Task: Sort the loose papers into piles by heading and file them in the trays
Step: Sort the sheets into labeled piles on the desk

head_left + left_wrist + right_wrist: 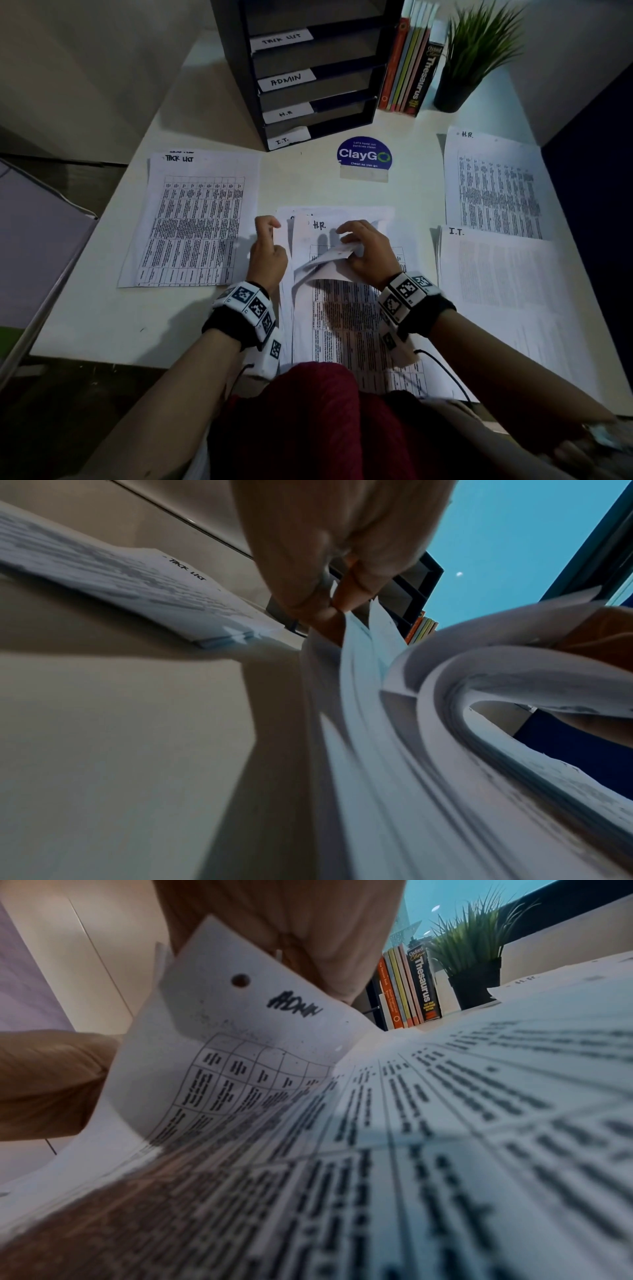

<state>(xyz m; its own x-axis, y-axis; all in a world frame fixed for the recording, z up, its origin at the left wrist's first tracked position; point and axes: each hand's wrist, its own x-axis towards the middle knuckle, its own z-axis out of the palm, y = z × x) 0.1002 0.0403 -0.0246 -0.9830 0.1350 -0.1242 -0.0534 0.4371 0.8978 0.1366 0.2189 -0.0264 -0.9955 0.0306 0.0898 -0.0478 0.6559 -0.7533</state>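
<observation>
At table [102, 318] centre, right hand [368, 253] pinching curled-back top sheet [329, 260] of unsorted stack [346, 325]; left hand [267, 251] pinching stack's left edge. Lower headings hidden; near edge cut off by lap.

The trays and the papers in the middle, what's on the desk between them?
In the head view, a round blue ClayGo sticker sits on the white desk between the trays and the middle pile of papers. Otherwise that stretch is bare.

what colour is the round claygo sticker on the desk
Dark blue with white lettering and a green ring for the O; the ClayGo sticker shows best in the head view.
</observation>
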